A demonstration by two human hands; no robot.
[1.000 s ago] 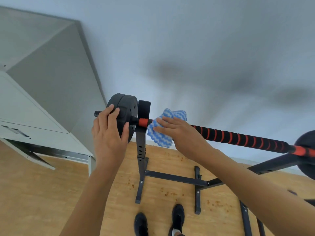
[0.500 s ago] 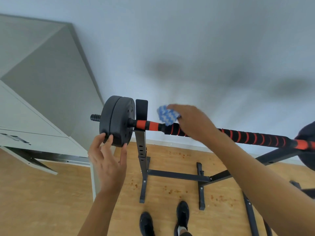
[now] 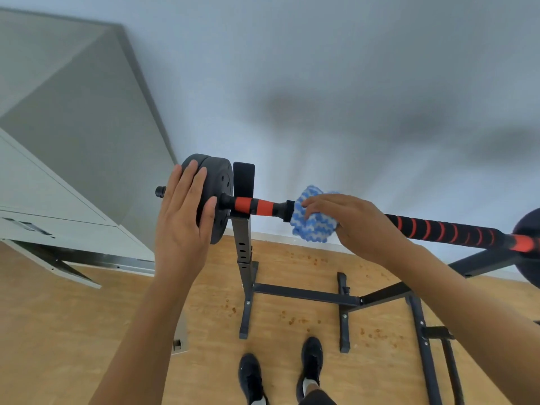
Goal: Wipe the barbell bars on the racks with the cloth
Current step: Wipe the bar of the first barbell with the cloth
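Note:
A black barbell bar (image 3: 438,229) with red bands lies across a black rack (image 3: 245,238), running from left to right. Black weight plates (image 3: 217,182) sit on its left end. My left hand (image 3: 181,217) rests flat on the plates with straight fingers. My right hand (image 3: 356,226) grips a blue-and-white zigzag cloth (image 3: 311,225) wrapped round the bar, just right of the left red grip section (image 3: 251,204). Another dark plate (image 3: 529,238) shows at the right edge.
The rack's base bars (image 3: 306,295) spread over the wooden floor in front of my black shoes (image 3: 252,378). A grey cabinet (image 3: 52,206) stands at the left. A pale wall (image 3: 321,83) rises close behind the bar.
My left hand came back up from below onto the weight plates. My right hand, with the cloth, slid along the bar and now sits lower on it, a little right of the red section.

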